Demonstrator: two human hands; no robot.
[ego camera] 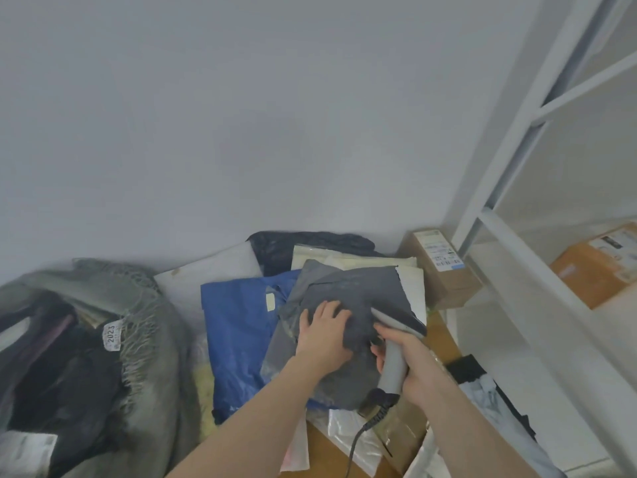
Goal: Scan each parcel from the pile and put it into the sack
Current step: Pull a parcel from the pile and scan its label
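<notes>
A pile of soft parcels lies against the wall, with a dark grey plastic parcel (358, 294) on top. My left hand (322, 334) rests on that grey parcel with its fingers spread and slightly bent. My right hand (410, 365) grips the grey handle of a barcode scanner (393, 350), whose head points down at the grey parcel. A blue parcel (238, 326) lies under the grey one to the left. The grey-green woven sack (148, 326) stands open at the left with dark parcels inside.
Cream envelopes (348, 262), a black bag (296, 246) and a white mailer (213, 274) lie behind the pile. A brown box with a label (441, 267) leans in the corner. White shelving (517, 236) with a cardboard box (599, 267) stands at the right.
</notes>
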